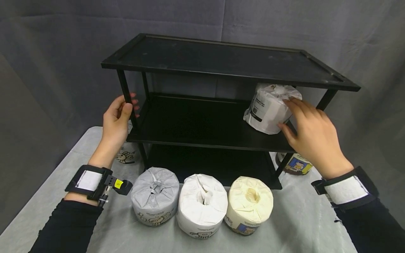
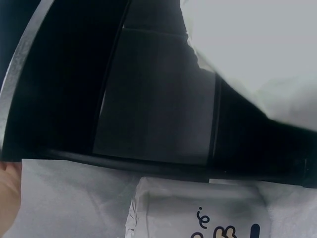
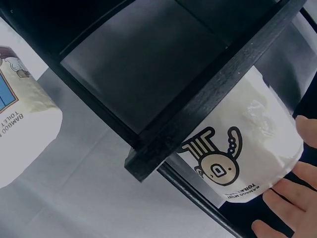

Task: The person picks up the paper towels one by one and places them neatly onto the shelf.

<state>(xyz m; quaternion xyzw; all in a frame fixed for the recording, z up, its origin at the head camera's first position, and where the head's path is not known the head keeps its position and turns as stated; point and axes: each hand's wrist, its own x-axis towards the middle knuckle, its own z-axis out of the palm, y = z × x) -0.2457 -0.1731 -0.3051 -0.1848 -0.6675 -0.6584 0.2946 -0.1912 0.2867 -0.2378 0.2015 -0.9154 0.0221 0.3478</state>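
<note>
A black tiered shelf rack (image 1: 202, 121) stands on a cloth-covered table. My left hand (image 1: 115, 121) grips its left front post, thumb in front and fingertips showing past the post. On the right end of the middle tier is a white paper-wrapped toilet roll (image 1: 267, 110), slightly tilted. My right hand (image 1: 313, 130) holds this roll from the right, thumb low and fingers on its upper side. The right wrist view shows a cartoon figure on the held toilet roll (image 3: 247, 144), with fingers against its edge.
In front of the rack stand three wrapped rolls: a grey one (image 1: 155, 196), a white one (image 1: 202, 205) and a cream one (image 1: 249, 205). Another printed roll (image 1: 295, 164) is behind the right post, and one partly hidden roll (image 1: 124, 156) is at the left. Grey curtain (image 1: 196, 17) hangs behind.
</note>
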